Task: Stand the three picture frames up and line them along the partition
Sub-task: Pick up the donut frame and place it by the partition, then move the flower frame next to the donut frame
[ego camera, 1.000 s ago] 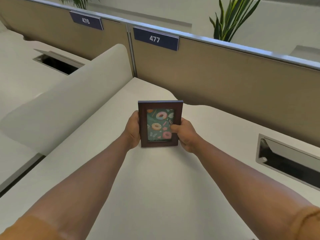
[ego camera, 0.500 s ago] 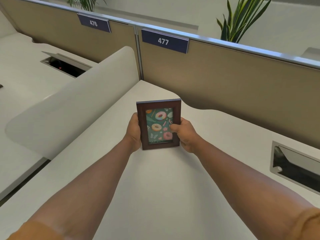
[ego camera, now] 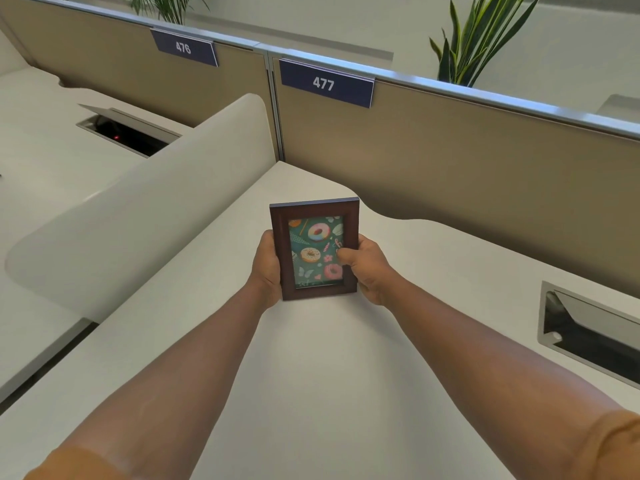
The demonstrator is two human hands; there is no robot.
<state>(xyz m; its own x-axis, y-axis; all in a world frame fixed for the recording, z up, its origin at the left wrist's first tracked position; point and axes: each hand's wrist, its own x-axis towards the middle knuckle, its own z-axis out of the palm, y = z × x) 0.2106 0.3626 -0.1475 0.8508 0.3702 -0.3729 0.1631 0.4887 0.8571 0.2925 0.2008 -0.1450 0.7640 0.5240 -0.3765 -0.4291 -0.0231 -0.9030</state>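
Observation:
One small picture frame (ego camera: 313,216), dark brown wood around a teal donut print, is held upright over the white desk (ego camera: 311,375), facing me. My left hand (ego camera: 266,268) grips its left edge and my right hand (ego camera: 367,268) grips its right edge, thumb on the glass. Whether the frame's bottom edge touches the desk I cannot tell. The tan partition (ego camera: 467,161) with the label 477 (ego camera: 325,84) runs behind it, a short way beyond the frame. No other frames are in view.
A curved white side divider (ego camera: 138,209) rises on the left of the desk. An open cable hatch (ego camera: 588,334) is cut into the desk at the right; another hatch (ego camera: 128,133) lies on the neighbouring desk. Plants (ego camera: 478,39) stand behind the partition.
The view has shifted left and slightly closer to the partition. The frame stays in both hands, tilted a little more upright, with the same grip.

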